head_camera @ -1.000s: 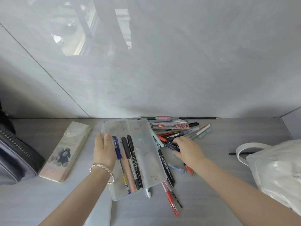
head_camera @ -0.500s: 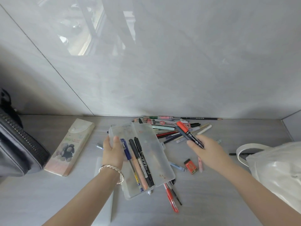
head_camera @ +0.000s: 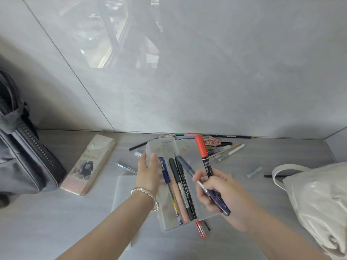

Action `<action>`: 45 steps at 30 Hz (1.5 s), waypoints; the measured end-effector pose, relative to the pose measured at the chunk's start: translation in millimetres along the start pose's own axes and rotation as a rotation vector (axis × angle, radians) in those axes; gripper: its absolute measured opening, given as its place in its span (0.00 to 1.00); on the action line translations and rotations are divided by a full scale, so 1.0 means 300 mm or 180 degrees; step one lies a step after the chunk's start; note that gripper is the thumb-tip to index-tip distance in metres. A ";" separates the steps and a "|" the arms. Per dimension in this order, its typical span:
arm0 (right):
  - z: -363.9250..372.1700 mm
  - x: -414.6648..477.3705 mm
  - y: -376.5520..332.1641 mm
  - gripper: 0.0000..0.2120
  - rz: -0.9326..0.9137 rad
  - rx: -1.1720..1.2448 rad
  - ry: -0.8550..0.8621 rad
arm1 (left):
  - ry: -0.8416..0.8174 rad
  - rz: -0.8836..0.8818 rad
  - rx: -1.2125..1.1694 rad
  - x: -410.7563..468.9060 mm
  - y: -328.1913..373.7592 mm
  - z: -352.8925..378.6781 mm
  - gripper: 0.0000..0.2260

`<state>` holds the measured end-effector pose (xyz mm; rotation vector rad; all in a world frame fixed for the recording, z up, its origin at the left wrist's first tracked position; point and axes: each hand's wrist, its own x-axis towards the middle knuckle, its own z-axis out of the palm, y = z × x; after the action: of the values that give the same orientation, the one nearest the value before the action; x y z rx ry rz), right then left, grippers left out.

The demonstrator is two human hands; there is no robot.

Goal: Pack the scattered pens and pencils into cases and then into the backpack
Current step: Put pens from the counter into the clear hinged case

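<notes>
Right hand (head_camera: 221, 192), nearest: the grip is closed round three barrels at once. A red-capped marker (head_camera: 203, 156) stands up out of the fist, a purple pen (head_camera: 216, 198) slants down past the palm, and a grey-blue pen (head_camera: 185, 165) points out over the tray. All look light, stiff, smooth plastic. A bunch like this will likely roll and fan apart, so I would hold mid-barrel and lay them in lengthwise, not drop them. My wrist is bent in over the case, forearm coming from low right. Left hand (head_camera: 148, 175): the grip is on the long left edge of the translucent pencil case (head_camera: 163, 147), thumb laid over the rim, bracelet (head_camera: 145, 194) at the wrist. The case looks thin and probably flexes, so mid-edge is the steadiest hold. Inside, side by side, lie a blue pen (head_camera: 167, 177), a peach pen (head_camera: 180, 201) and a black marker (head_camera: 185, 188). A red pen (head_camera: 200, 229) pokes from under its near end. Farther off on the surface (head_camera: 56, 222): loose pens (head_camera: 225, 149) near the wall (head_camera: 206, 72), a printed pencil case (head_camera: 90, 164) to the left, the backpack (head_camera: 24, 152) far left.
</notes>
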<state>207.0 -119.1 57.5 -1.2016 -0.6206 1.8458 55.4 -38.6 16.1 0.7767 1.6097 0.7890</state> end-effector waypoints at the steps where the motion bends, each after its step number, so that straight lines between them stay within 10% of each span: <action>1: -0.008 0.004 0.008 0.20 0.0044 0.0097 -0.0008 | 0.0000 0.0022 0.0025 -0.003 0.001 0.000 0.23; 6: -0.016 0.012 -0.022 0.17 0.0057 0.0481 -0.0068 | -0.0039 0.0013 0.0046 -0.004 -0.005 0.000 0.23; 8: -0.004 0.013 -0.046 0.04 -0.0104 0.0083 0.0065 | -0.0054 -0.0025 0.0070 0.000 -0.010 0.000 0.23; 21: 0.140 0.059 0.064 0.04 -0.0472 -0.1884 0.1088 | -0.0334 -0.0707 -0.0750 -0.029 -0.022 0.040 0.09; 33: 0.155 0.046 0.134 0.21 -0.1658 -0.4343 0.1526 | -0.0231 -0.0693 -0.1769 -0.020 -0.007 0.060 0.07; 45: 0.151 0.098 0.125 0.22 -0.2240 -0.5038 0.1932 | -0.0855 -0.0846 -0.2373 -0.067 0.017 0.080 0.27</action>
<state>146.2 -112.9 33.5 -1.9202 -1.9156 0.0708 82.5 -50.2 27.6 0.1176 1.0273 0.9524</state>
